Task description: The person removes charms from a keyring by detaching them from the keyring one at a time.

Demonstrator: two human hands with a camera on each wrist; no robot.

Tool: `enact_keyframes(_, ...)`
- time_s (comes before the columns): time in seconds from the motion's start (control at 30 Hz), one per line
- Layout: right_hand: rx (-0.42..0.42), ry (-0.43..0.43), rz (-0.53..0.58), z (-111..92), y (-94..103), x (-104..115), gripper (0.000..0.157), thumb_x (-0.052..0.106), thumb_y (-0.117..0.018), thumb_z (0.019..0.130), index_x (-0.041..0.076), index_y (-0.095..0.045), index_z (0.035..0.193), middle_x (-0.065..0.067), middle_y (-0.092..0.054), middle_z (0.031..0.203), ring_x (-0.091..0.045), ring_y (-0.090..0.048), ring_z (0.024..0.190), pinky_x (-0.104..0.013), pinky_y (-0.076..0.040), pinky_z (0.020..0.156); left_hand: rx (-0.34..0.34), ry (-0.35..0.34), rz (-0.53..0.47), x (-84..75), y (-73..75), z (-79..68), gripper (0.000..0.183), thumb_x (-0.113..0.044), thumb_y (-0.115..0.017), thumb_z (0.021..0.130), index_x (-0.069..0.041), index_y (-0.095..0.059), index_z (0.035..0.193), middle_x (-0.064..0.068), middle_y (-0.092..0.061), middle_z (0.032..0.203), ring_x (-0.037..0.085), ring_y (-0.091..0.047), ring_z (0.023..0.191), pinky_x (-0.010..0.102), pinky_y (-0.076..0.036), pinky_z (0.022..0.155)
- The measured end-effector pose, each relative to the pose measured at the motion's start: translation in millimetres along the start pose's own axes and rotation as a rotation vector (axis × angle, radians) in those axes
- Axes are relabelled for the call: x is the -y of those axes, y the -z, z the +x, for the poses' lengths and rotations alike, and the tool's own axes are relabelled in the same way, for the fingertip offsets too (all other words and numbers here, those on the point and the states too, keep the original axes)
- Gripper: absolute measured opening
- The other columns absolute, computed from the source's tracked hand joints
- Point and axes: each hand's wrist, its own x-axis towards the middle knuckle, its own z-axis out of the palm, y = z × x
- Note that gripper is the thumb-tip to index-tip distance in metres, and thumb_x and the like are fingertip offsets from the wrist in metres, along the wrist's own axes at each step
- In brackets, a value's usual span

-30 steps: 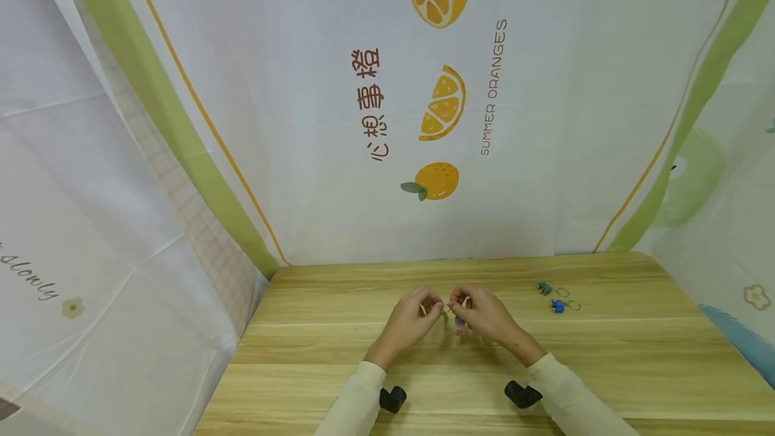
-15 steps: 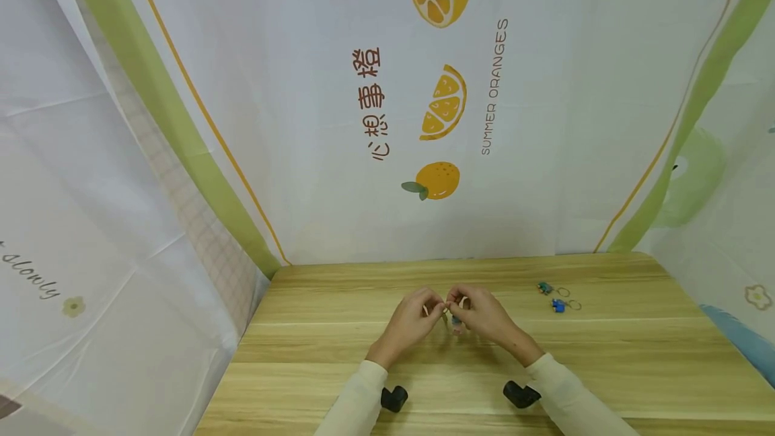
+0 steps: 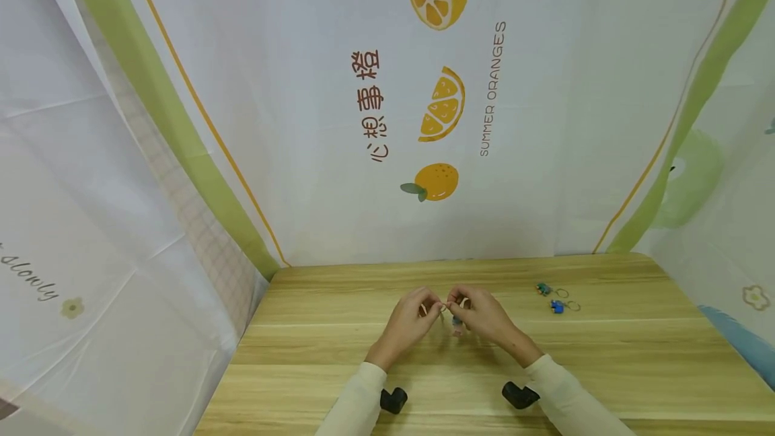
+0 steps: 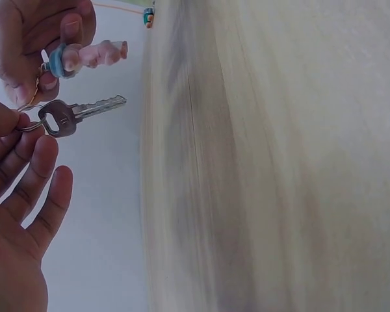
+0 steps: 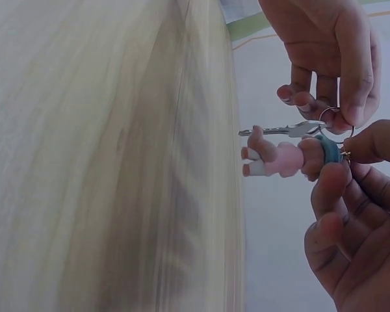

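Over the middle of the table, my left hand pinches a split key ring between thumb and index finger, the other fingers spread loosely. A silver key hangs on that ring. Close beside it, my right hand grips a figurine keychain by the metal fitting at its top. The figurine is small, pink and white with a teal cap, and dangles below the fingers. The key ring and the keychain's metal ring meet between the fingertips; whether they are linked cannot be told.
Two more figurine keychains, one green and one blue, lie with their rings on the wooden table to the right. A printed white cloth hangs behind the table. Black wrist mounts sit below both sleeves.
Both hands stay nearly in place. The fingertips have come slightly closer together, and the key and figurine have swung a little.
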Motion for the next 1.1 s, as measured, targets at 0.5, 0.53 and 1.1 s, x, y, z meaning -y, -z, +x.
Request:
enact_keyframes(0.5,0.041,-0.032,0.051,-0.8,5.8,2.5,0.015,0.018,-0.060,0.110,0.007,-0.070,0.105,-0.002,-0.066,0.084,-0.008,-0.051,0.053,-0.026,-0.046,0.048,0.024,0.036,-0.023,-0.5,1.7,-1.4,0.013,-0.018,-0.060,0.110,-0.014,-0.073,0.112,-0.003,-0.068,0.099,0.002,-0.056,0.083,0.021,-0.053,0.075)
enact_keyframes(0.53,0.041,-0.031,0.050,-0.7,5.9,2.8,0.015,0.018,-0.061,0.110,0.007,-0.070,0.105,-0.001,-0.066,0.084,-0.008,-0.051,0.052,-0.026,-0.046,0.048,0.027,0.038,-0.024,-0.6,1.8,-1.3,0.014,-0.019,-0.060,0.110,-0.014,-0.073,0.112,-0.003,-0.068,0.099,0.002,-0.056,0.083,0.020,-0.053,0.076)
enact_keyframes(1.1,0.014,0.016,-0.023,-2.6,0.8,3.0,0.006,0.015,-0.065,0.107,0.012,-0.069,0.103,0.002,-0.067,0.082,-0.005,-0.054,0.056,-0.026,-0.050,0.051,0.037,0.016,-0.013,-1.9,-1.0,0.3,0.013,-0.020,-0.063,0.109,-0.014,-0.074,0.106,-0.001,-0.072,0.098,-0.001,-0.057,0.081,0.018,-0.054,0.075)
